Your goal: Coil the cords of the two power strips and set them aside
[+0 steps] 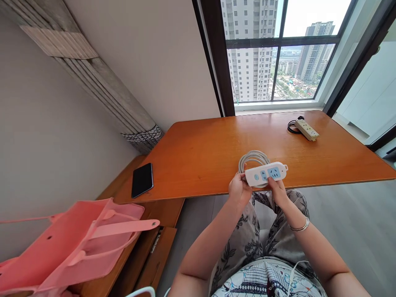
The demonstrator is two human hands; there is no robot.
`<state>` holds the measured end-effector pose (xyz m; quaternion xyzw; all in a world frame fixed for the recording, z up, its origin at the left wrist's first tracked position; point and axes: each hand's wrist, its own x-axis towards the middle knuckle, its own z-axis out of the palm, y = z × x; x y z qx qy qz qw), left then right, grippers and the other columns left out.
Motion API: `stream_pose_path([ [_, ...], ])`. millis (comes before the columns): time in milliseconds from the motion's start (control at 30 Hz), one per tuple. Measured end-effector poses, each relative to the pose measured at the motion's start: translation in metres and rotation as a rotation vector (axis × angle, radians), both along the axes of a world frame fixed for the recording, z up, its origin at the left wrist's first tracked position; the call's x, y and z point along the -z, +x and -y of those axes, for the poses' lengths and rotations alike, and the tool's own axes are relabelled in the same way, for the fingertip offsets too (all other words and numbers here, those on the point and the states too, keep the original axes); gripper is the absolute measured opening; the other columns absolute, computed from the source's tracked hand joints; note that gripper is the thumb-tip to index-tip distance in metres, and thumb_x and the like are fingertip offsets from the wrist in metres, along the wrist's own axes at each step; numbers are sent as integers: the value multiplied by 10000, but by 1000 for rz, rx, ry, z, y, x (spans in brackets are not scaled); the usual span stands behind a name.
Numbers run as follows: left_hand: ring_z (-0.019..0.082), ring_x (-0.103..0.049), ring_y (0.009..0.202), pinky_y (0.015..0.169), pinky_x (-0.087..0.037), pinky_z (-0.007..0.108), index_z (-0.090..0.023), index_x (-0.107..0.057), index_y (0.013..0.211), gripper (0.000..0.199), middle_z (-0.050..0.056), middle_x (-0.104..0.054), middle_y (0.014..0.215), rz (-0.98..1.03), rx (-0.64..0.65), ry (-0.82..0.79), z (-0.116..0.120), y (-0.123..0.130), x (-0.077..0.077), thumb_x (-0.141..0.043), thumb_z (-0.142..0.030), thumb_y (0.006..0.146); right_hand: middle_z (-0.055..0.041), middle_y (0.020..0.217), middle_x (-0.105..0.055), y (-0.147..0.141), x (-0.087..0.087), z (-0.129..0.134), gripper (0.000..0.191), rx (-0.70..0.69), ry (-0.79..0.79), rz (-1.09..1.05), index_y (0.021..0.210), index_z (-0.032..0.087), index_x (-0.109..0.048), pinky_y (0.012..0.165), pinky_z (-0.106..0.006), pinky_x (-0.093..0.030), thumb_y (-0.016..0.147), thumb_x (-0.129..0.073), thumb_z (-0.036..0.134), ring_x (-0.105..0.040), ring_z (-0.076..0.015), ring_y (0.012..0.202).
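A white power strip [253,176] with pale blue socket panels is held up over the front edge of the wooden table [198,152]. Its grey-white cord is coiled [259,155] behind it. My left hand [240,189] is closed around the strip's left end and the near side of the coil. At the right part, my right hand [277,190] grips the strip from below, its thumb on the lower edge of the socket panel.
A second, beige power strip [306,130] with a black cord lies at the table's back right. A dark tablet [142,180] rests at the left end. A pink bag [74,239] stands on wooden furniture at lower left. Behind the table is a window [280,53].
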<state>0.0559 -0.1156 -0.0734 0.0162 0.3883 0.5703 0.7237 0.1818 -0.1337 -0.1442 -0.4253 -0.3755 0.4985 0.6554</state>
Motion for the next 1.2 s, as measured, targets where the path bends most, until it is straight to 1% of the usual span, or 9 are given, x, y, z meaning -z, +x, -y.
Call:
stream_pose_path([
  [67, 167, -691, 699, 654, -561, 275, -161, -651, 919, 261, 38, -699, 780, 36, 81, 21, 3, 0, 1, -487, -45, 752, -53, 975, -731, -2, 4, -6, 443, 153, -72, -95, 924, 229, -654, 982, -464, -491, 637, -750, 553, -646, -276, 1034],
  [133, 153, -675, 656, 627, -550, 254, -138, -665, 924, 248, 43, -682, 723, 48, 169, 33, 3, -5, 1, -472, -57, 790, -47, 921, -734, 2, 3, -10, 429, 170, -123, -184, 904, 219, -637, 906, -450, -525, 629, -727, 536, -663, -282, 979],
  [300, 130, -612, 539, 554, -511, 229, -101, -683, 841, 331, 53, -645, 631, -52, 467, 239, -19, -29, 3, -518, -376, 924, -25, 819, -732, 23, -12, -9, 410, 10, -231, -223, 866, 214, -629, 756, -406, -558, 548, -756, 440, -689, -278, 849],
  [400, 142, -576, 484, 497, -487, 252, -102, -698, 851, 561, 39, -610, 565, -147, 667, 316, -34, -37, 5, -615, -656, 817, -9, 734, -706, 31, -20, -5, 379, -100, -270, -90, 803, 215, -625, 666, -374, -544, 520, -771, 420, -670, -256, 741],
  [467, 108, -506, 426, 459, -452, 235, -91, -710, 873, 617, 12, -572, 526, -207, 736, 334, -39, -38, 6, -642, -697, 781, -5, 709, -692, 33, -23, -2, 333, -177, -255, 1, 767, 219, -624, 647, -350, -530, 542, -775, 413, -657, -241, 719],
  [733, 19, -297, 368, 471, -440, 185, -129, -625, 728, 366, -64, -458, 500, -222, 682, 332, -33, -36, 4, -696, -463, 858, -14, 748, -712, 36, -23, -7, 304, -142, -273, 55, 760, 191, -664, 659, -329, -512, 540, -747, 382, -639, -221, 718],
  [900, 17, -285, 384, 473, -417, 161, -130, -665, 992, 237, -70, -471, 548, -119, 593, 423, -26, -31, 1, -694, -330, 869, -23, 836, -728, 32, -34, -5, 468, -165, -143, 41, 958, 201, -717, 700, -334, -525, 600, -781, 496, -649, -217, 750],
  [1000, 17, -274, 387, 471, -400, 161, -138, -663, 984, 215, -72, -464, 552, -88, 575, 451, -24, -31, 1, -691, -313, 863, -25, 796, -704, 30, -37, -5, 475, -147, -104, 95, 917, 195, -713, 672, -329, -521, 621, -781, 560, -628, -208, 721],
  [1200, 96, -463, 420, 491, -438, 251, -153, -676, 965, 334, 1, -599, 600, -238, 771, 458, -37, -36, -1, -631, -473, 878, -15, 632, -624, 30, -35, -7, 473, -165, -64, 210, 677, 194, -608, 600, -315, -499, 633, -744, 644, -569, -181, 610],
])
